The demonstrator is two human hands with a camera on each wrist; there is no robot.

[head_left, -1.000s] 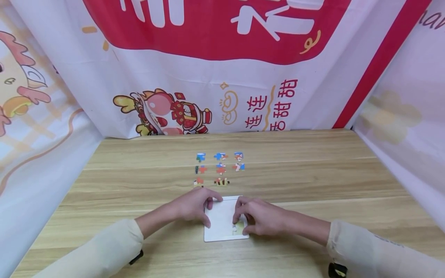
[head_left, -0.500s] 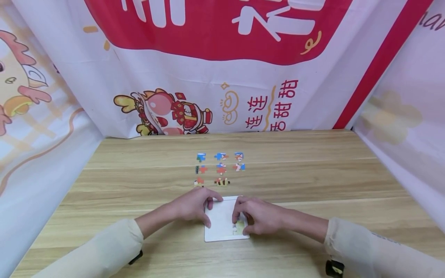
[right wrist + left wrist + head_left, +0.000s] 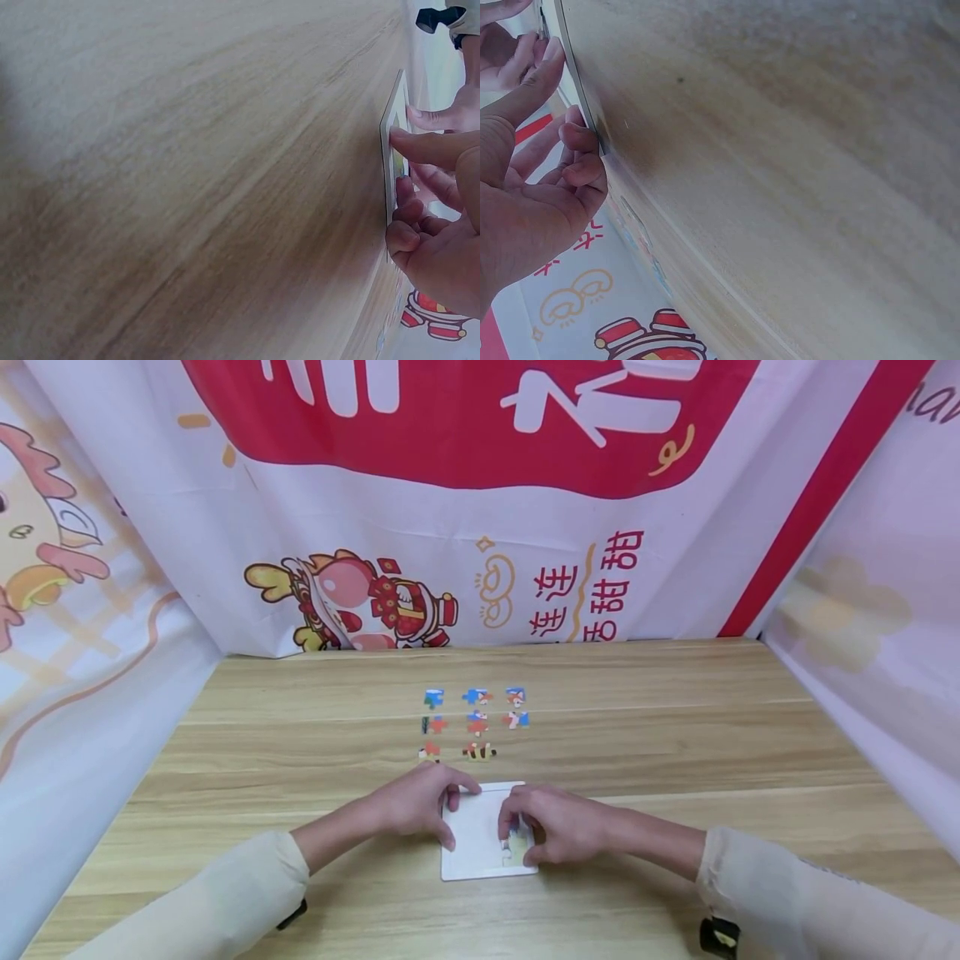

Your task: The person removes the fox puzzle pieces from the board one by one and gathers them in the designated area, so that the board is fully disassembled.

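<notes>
A white puzzle tray [image 3: 471, 843] lies flat on the wooden table. My left hand [image 3: 420, 802] rests at its left side, thumb and index finger spread on the board and the other fingers bent at its edge. My right hand [image 3: 562, 827] is over the tray's right side. Its bent index finger touches the inside near a pale yellow-green puzzle piece [image 3: 517, 852] at the lower right corner, and its thumb rests on the right rim. Dark blue shows just above that piece, partly hidden by the hand. In the right wrist view the fingers [image 3: 424, 146] touch the tray's edge.
Beyond the tray, several loose puzzle pieces [image 3: 476, 724] lie in rows, including a striped one [image 3: 480, 752]. One piece [image 3: 429, 752] is close behind the left hand. A printed cloth [image 3: 450, 510] hangs at the table's far edge, with cloth walls on both sides.
My right index finger has shifted slightly left, and a little more of the corner shows beneath it. My left hand, the tray and the loose pieces stay in place.
</notes>
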